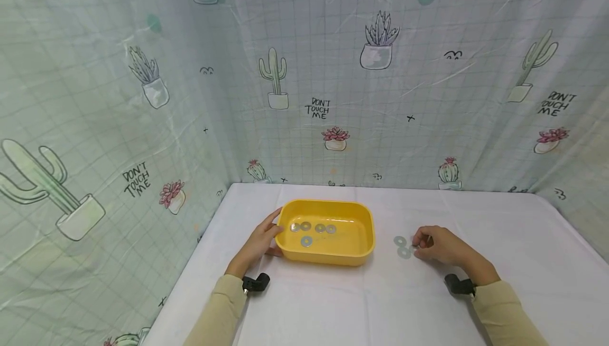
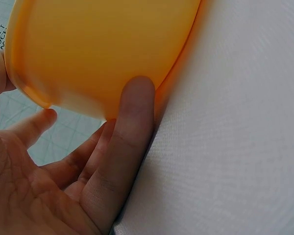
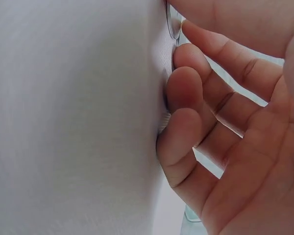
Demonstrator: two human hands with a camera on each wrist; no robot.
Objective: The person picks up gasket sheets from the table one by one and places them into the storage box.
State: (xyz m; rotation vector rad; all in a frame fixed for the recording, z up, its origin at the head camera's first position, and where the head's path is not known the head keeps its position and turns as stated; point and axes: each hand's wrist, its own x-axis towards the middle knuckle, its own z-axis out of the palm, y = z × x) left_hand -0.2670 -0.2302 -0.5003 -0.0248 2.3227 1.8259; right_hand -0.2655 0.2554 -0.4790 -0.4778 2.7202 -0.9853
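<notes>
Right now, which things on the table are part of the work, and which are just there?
In use: yellow tray held by left hand; washers in tray; washers on table at right hand.
Just there: white tablecloth; cactus-print curtain.

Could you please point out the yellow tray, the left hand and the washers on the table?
yellow tray (image 1: pixel 328 204): head view, far rim.
left hand (image 1: pixel 259 241): head view, back of hand.
washers on the table (image 1: pixel 399 241): head view, ring of the upper one.
</notes>
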